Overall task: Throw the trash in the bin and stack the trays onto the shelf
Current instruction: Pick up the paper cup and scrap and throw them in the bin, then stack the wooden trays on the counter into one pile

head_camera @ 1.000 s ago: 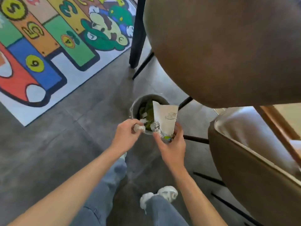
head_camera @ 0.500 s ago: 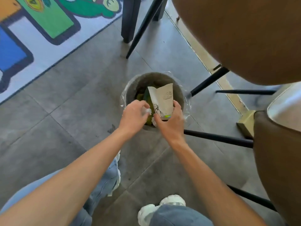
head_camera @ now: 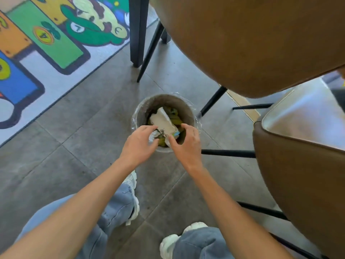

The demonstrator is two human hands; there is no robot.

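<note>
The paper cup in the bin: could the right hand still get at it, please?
Probably yes: the right hand hovers open just above the bin, and the paper cup lies uncovered on top of the trash.

Bin (head_camera: 188, 107) mouth open above; chair legs (head_camera: 212, 101) crowd right, floor left free.

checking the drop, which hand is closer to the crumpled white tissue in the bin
Left. The left hand hangs right beside the crumpled white tissue, fingertips almost on it. The right hand is across the bin, by the paper bag.
</note>
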